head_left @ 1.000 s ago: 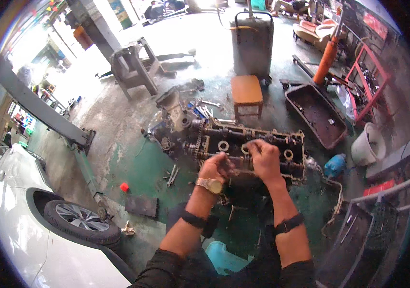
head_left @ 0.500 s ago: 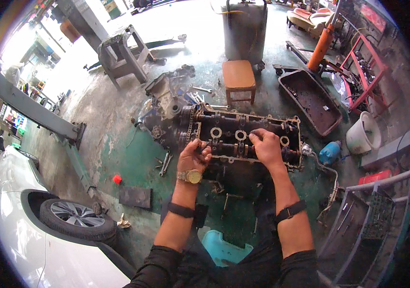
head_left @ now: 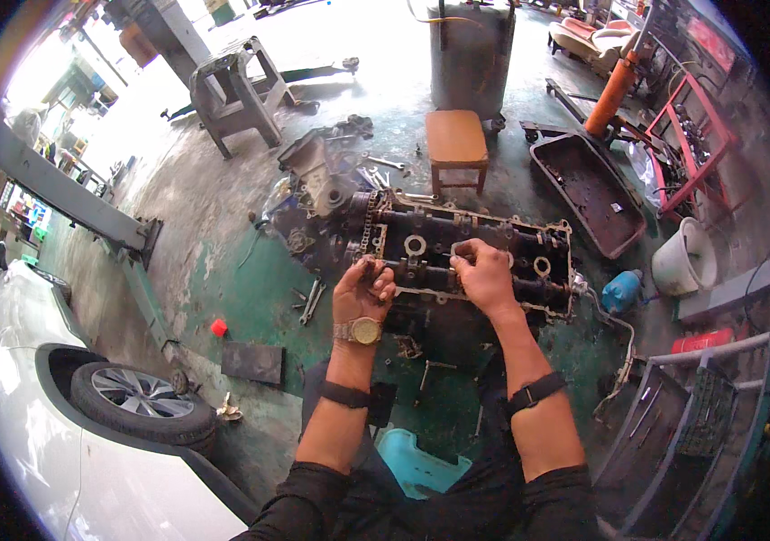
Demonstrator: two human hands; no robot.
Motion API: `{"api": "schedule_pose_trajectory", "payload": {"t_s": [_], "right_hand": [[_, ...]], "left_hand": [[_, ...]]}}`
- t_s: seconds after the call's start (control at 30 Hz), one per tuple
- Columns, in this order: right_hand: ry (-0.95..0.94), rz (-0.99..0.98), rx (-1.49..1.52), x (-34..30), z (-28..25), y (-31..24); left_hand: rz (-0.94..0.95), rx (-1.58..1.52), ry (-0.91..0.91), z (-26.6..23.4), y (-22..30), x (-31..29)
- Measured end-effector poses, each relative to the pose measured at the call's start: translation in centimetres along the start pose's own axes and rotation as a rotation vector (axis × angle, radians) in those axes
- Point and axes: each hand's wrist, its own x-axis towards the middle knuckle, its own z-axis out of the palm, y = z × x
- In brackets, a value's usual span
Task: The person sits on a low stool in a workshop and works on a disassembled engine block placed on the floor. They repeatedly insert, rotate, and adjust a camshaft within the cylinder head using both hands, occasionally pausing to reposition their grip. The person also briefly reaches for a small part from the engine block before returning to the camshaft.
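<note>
My one feed is the head view, and in it the biggest change is the right hand [head_left: 489, 275]. Half a second ago its fingertips sat just right of the second ring from the left end, leaving that ring in plain sight; now they lie over that spot and hide it. The left ring [head_left: 407, 245] shows to one side, a pale curve [head_left: 510, 261], perhaps another ring, just past the knuckles, and the right ring [head_left: 535, 267] near the right end of the engine [head_left: 435, 295]. I judge that the work has narrowed to the covered spot, between the engine's far and near edges. Thumb and forefinger are pinched together, but I cannot tell whether they grasp a part or only touch what lies beneath.

The left hand [head_left: 364, 290] has drawn slightly outward, to the engine's near left corner, close to the chain [head_left: 369, 221]. Its fingers are curled; whether they hold something small I cannot tell. To me it seems to leave the right hand room.

The engine stays on the floor [head_left: 232, 307], with the wrenches [head_left: 313, 302] off its near left corner.
</note>
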Motion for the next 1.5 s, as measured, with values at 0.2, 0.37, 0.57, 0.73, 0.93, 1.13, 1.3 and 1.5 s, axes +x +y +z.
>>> {"api": "schedule_pose_trajectory", "payload": {"t_s": [0.2, 0.37, 0.57, 0.73, 0.93, 1.13, 1.3, 1.5], "right_hand": [[-0.039, -0.060, 0.015, 0.4, 2.6, -1.6], [-0.051, -0.095, -0.023, 0.5, 3.4, -2.4], [-0.081, -0.052, -0.039, 0.8, 4.2, -2.2], [-0.043, -0.140, -0.131, 0.6, 4.5, -2.4], [-0.051, -0.122, -0.214, 0.7, 5.3, -4.5], [0.020, -0.066, -0.332, 0.8, 6.1, -4.3], [0.001, -0.091, -0.371, 0.8, 6.1, -4.1], [0.009, -0.187, -0.303, 1.0, 6.2, -3.2]], "left_hand": [[-0.069, 0.039, 0.041, -1.0, 0.5, 0.7], [-0.042, 0.109, 0.114, -2.0, 0.1, 0.9], [-0.075, 0.174, 0.111, -2.5, -0.7, 0.4], [-0.057, 0.219, 0.135, -3.0, -1.2, 0.1], [-0.058, 0.282, 0.270, -2.1, -2.1, -0.2], [-0.088, 0.279, 0.277, -2.6, -2.6, -0.1], [-0.125, 0.324, 0.285, -3.3, -2.7, 0.1], [-0.135, 0.388, 0.202, -4.1, -2.4, 0.6]]}}
